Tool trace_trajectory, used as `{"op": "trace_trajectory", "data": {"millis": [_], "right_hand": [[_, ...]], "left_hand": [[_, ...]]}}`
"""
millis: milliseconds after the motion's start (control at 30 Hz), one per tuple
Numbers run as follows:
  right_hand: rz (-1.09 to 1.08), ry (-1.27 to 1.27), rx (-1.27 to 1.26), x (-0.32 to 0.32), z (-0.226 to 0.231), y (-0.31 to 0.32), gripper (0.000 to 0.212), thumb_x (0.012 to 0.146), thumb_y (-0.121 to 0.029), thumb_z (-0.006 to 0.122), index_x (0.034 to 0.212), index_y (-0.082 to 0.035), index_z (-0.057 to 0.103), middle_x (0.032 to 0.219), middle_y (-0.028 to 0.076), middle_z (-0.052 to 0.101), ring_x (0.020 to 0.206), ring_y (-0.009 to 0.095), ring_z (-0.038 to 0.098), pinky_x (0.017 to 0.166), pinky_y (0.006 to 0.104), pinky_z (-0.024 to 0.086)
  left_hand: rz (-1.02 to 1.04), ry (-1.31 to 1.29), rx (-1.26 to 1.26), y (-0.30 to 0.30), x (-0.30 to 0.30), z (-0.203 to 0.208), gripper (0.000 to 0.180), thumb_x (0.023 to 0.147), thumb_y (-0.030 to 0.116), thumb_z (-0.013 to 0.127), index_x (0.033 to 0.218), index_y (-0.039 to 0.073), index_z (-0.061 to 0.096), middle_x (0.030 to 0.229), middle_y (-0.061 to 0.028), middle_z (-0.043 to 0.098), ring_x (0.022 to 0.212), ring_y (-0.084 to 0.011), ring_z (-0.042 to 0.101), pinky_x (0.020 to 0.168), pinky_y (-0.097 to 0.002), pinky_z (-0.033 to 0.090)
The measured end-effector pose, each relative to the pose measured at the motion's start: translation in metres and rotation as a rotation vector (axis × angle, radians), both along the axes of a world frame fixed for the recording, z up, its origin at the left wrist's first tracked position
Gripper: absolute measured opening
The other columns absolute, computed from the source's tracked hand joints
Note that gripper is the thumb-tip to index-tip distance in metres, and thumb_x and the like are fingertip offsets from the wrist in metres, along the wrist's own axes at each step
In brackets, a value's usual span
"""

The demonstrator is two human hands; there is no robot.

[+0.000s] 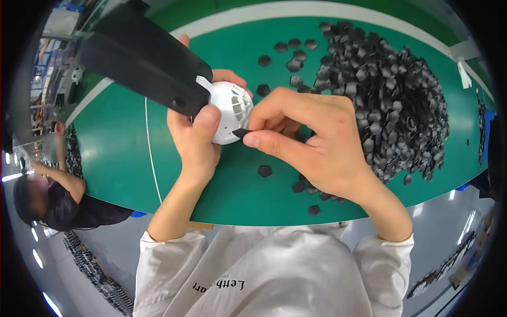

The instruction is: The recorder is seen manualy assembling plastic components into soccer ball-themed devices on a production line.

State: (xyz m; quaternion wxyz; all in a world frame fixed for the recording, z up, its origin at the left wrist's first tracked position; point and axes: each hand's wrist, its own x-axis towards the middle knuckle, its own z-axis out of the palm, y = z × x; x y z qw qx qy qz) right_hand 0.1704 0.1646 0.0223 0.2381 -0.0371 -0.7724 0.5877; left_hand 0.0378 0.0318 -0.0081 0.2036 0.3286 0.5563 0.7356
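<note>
My left hand (196,134) is wrapped round a device with a white, round, slotted end (226,105) and a long black body (153,61) that rises toward the upper left. Its thumb lies on the near side of the white end, and some fingers show behind it. Between thumb and forefinger, my right hand (322,140) pinches a small flat black piece (241,132) at the lower right of the white end. Whether that piece touches the white surface I cannot tell. The far part of the black body is blurred.
A large heap of black pentagonal pieces (398,100) covers the right of the green table (116,153), with loose ones scattered left of it. One loose pentagonal piece (264,171) lies below my hands. At the far left another person (58,195) sits by the table.
</note>
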Motion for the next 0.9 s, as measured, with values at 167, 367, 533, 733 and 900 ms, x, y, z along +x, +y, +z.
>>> {"op": "trace_trajectory", "data": {"millis": [167, 367, 533, 733, 900], "right_hand": [[0.001, 0.06, 0.109, -0.006, -0.013, -0.005, 0.012, 0.079, -0.005, 0.081, 0.084, -0.002, 0.071, 0.073, 0.004, 0.071, 0.059, 0.012, 0.067, 0.054, 0.0241, 0.051], [0.014, -0.081, 0.088, -0.005, -0.008, -0.001, 0.019, 0.073, -0.007, 0.086, 0.074, -0.003, 0.067, 0.068, 0.005, 0.069, 0.058, 0.014, 0.068, 0.053, 0.0249, 0.051], [0.021, -0.032, 0.043, -0.008, -0.011, -0.003, 0.03, 0.072, -0.012, 0.089, 0.068, -0.006, 0.06, 0.06, 0.003, 0.059, 0.052, 0.015, 0.06, 0.048, 0.0279, 0.045], [0.128, -0.237, 0.116, -0.001, -0.004, 0.014, 0.037, 0.072, -0.023, 0.089, 0.067, -0.006, 0.056, 0.058, 0.003, 0.055, 0.052, 0.016, 0.059, 0.048, 0.0291, 0.043], [-0.116, -0.156, 0.299, 0.0, 0.007, 0.053, 0.013, 0.086, -0.016, 0.078, 0.086, -0.004, 0.072, 0.065, 0.003, 0.061, 0.056, 0.01, 0.057, 0.051, 0.0256, 0.042]], "left_hand": [[0.065, 0.191, -0.177, -0.004, 0.006, 0.002, 0.119, 0.085, 0.091, 0.037, 0.162, 0.004, 0.011, 0.104, -0.0171, 0.067, 0.089, -0.0238, 0.068, 0.078, -0.0362, 0.057], [0.136, 0.231, -0.339, -0.002, 0.016, 0.012, 0.129, 0.078, 0.098, 0.026, 0.16, -0.002, 0.011, 0.104, -0.0165, 0.067, 0.088, -0.0237, 0.068, 0.08, -0.0373, 0.057], [0.178, 0.194, -0.272, -0.004, 0.022, 0.005, 0.122, 0.084, 0.094, 0.025, 0.161, 0.0, 0.011, 0.099, -0.0136, 0.065, 0.084, -0.0219, 0.066, 0.079, -0.0366, 0.057], [0.019, 0.181, -0.273, -0.011, 0.011, 0.008, 0.123, 0.082, 0.078, 0.061, 0.16, -0.001, 0.011, 0.101, -0.0132, 0.063, 0.083, -0.0212, 0.065, 0.079, -0.0354, 0.056], [-0.05, 0.003, -0.166, -0.022, -0.007, 0.006, 0.103, 0.076, 0.042, 0.083, 0.151, -0.003, 0.027, 0.118, -0.0233, 0.058, 0.099, -0.0317, 0.064, 0.064, -0.0383, 0.062]]}}
